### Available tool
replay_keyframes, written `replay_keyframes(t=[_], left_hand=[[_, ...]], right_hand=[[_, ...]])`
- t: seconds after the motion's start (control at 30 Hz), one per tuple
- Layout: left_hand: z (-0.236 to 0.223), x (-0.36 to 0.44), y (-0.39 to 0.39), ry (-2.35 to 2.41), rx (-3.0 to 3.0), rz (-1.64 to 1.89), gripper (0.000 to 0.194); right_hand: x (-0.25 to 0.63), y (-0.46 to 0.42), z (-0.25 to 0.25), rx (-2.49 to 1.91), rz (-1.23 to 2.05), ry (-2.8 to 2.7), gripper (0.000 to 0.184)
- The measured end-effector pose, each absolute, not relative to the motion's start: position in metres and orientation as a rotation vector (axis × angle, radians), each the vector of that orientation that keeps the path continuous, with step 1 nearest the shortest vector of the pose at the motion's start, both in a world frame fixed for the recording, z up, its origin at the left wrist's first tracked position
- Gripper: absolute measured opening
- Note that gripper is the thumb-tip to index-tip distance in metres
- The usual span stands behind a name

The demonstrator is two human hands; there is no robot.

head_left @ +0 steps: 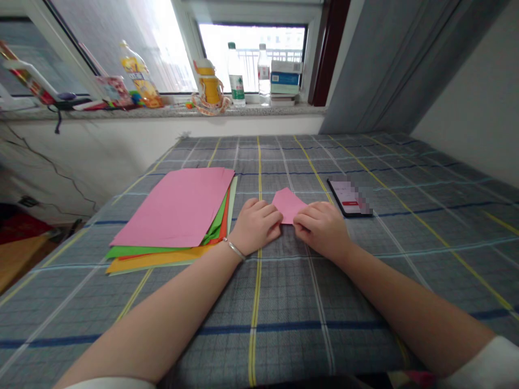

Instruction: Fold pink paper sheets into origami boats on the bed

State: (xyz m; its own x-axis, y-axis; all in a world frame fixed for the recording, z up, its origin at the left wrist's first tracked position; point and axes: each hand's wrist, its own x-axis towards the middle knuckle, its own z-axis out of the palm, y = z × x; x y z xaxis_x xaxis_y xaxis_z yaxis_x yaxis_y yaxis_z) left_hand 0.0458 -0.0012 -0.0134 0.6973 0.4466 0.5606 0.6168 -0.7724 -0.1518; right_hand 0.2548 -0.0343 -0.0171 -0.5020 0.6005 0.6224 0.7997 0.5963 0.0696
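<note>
A small folded piece of pink paper point(288, 205) lies at the middle of the checked cloth, its peaked edge pointing away from me. My left hand point(258, 224) grips its left corner with curled fingers, a silver bangle on the wrist. On the opposite corner, my right hand point(320, 227) is closed in the same way. Both hands rest low on the cloth, and the fingertips hide the paper's side corners. Left of my left hand sits a stack of coloured paper point(174, 205), pink on top, with green, orange and yellow sheets sticking out below.
A phone point(349, 198) with a lit, partly blurred screen lies right of my right hand. The checked cloth point(381, 302) covers the whole surface. On the windowsill behind stand a yellow drink bottle point(140, 75), a yellow cup point(210, 86), two clear bottles and stacked boxes point(285, 81).
</note>
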Motion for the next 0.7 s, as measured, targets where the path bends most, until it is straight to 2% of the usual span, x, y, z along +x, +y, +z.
replay_keyframes(t=[0.47,0.7], left_hand=[[-0.005,0.023,0.011,-0.616,-2.689,-0.529,0.013],[-0.004,0.017,0.010,-0.577,-2.644,-0.671,0.021]], right_hand=[[0.258,-0.033,-0.018,-1.141,-0.454,-2.239,0.014],[0.261,-0.032,-0.018,-1.133,-0.446,-2.232,0.013]])
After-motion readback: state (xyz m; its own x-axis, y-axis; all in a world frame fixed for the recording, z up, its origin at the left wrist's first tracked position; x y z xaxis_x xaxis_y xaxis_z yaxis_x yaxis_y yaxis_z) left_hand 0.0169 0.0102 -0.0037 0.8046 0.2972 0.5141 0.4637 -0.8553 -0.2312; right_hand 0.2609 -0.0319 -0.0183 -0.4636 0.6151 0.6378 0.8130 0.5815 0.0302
